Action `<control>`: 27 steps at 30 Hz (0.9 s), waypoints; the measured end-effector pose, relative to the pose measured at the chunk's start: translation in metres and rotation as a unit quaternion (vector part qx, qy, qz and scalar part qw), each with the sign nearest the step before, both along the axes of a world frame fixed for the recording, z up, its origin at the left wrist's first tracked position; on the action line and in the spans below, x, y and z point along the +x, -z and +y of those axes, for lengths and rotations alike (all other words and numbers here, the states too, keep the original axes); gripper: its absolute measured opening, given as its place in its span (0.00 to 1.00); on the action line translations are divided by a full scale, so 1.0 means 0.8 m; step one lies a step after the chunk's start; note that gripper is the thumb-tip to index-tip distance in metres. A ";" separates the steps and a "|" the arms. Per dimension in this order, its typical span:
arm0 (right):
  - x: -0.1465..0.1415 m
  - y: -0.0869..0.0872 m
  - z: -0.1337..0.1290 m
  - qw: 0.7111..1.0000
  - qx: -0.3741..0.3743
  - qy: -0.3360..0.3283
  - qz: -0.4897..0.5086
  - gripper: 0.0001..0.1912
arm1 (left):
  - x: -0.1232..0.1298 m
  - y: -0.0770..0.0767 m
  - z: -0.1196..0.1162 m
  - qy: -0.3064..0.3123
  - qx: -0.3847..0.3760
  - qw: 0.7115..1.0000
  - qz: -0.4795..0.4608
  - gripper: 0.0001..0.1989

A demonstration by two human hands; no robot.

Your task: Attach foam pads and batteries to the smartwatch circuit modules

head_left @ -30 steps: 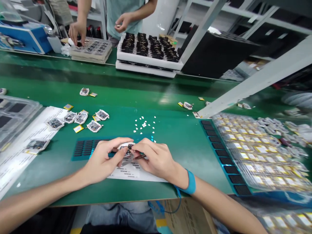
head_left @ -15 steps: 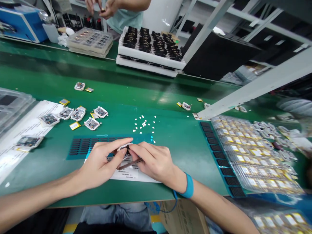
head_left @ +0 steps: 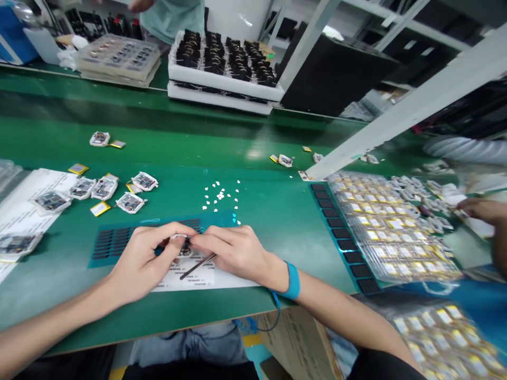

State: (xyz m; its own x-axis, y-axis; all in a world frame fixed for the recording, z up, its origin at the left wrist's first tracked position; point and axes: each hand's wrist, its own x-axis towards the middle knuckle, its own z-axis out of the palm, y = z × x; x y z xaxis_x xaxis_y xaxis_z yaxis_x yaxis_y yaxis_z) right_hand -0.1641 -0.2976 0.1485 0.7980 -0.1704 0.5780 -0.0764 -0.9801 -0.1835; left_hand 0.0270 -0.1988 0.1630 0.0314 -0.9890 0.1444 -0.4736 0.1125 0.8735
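Note:
My left hand [head_left: 144, 258] pinches a small white-rimmed housing with a circuit board [head_left: 185, 249] between thumb and fingers. From the right, my right hand [head_left: 241, 254] presses its thumb and index finger together at the housing's edge. A thin dark metal tool, apparently tweezers [head_left: 196, 267], is tucked in the right hand and points down to the left. Under the hands lie a printed white sheet [head_left: 233, 281] and a blue sheet with rows of black strips [head_left: 106, 244]. Fingers hide part of the housing.
Similar housings with boards [head_left: 130, 202] and yellow-edged batteries [head_left: 100, 208] lie at left. Small white pieces [head_left: 221, 195] are scattered ahead. A clear tray of batteries [head_left: 380, 221] stands at right, near another person's hand [head_left: 481, 209]. A white post [head_left: 356, 140] crosses the right side.
The view has shifted, so the bench contents sit further left. More of the board and tool shows between my hands. Another person's hand has come into view at right.

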 end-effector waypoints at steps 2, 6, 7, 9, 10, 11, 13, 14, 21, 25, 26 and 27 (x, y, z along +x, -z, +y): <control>0.001 0.000 0.000 1.000 0.014 0.000 -0.016 0.14 | 0.000 0.000 0.002 0.010 0.022 0.999 0.020 0.13; 0.003 0.001 0.001 0.998 0.009 0.018 -0.052 0.08 | -0.001 0.000 0.006 0.021 0.085 0.992 0.095 0.13; 0.003 0.001 0.001 0.999 -0.004 0.021 -0.048 0.08 | -0.001 0.000 0.007 0.020 0.098 0.988 0.116 0.13; 0.001 -0.001 0.000 0.998 -0.047 0.018 -0.028 0.10 | 0.001 0.001 0.007 0.016 0.118 0.981 0.157 0.13; 0.000 -0.003 0.000 0.997 -0.070 0.019 -0.020 0.11 | 0.002 0.001 0.007 0.014 0.124 0.976 0.176 0.13; -0.002 -0.005 -0.001 0.996 -0.090 0.020 -0.013 0.12 | 0.002 0.001 0.007 0.013 0.132 0.972 0.195 0.12; -0.005 -0.012 -0.003 0.993 -0.112 0.021 -0.006 0.13 | 0.003 0.000 0.006 0.012 0.150 0.962 0.229 0.11; -0.007 -0.015 -0.004 0.993 -0.115 0.017 -0.005 0.13 | 0.003 -0.002 0.006 0.011 0.158 0.957 0.242 0.11; -0.012 -0.021 -0.008 0.992 -0.121 -0.018 0.013 0.15 | -0.003 -0.013 0.004 0.014 0.162 0.960 0.228 0.10; -0.013 -0.021 -0.008 0.987 -0.153 -0.002 0.041 0.16 | -0.004 -0.014 0.001 0.008 0.168 0.959 0.229 0.10; -0.013 -0.021 -0.009 0.987 -0.154 -0.003 0.049 0.15 | -0.005 -0.015 0.001 0.009 0.171 0.959 0.228 0.10; -0.013 -0.020 -0.011 0.987 -0.151 -0.001 0.057 0.15 | -0.005 -0.015 0.000 0.010 0.174 0.959 0.225 0.10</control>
